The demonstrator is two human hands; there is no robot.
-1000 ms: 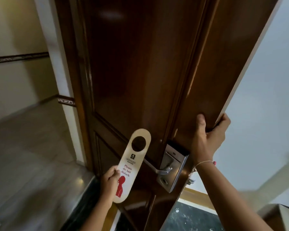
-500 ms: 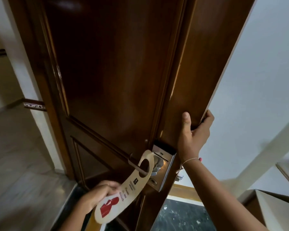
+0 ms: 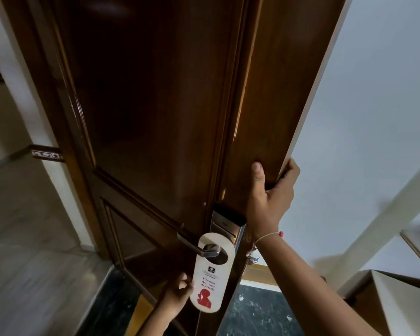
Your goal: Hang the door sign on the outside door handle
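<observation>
The door sign (image 3: 210, 272) hangs with its hole over the door handle (image 3: 196, 246). The left hand (image 3: 177, 295) pinches the sign's lower left edge; the right hand (image 3: 268, 198) grips the door (image 3: 155, 105) edge. A careless release could swing the sign off the lever's free end.

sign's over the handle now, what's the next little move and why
Probably let go with the left hand. The door sign already has its hole around the door handle and hangs upright, so the fingers at its edge add nothing. The right hand can hold the door steady meanwhile.
</observation>
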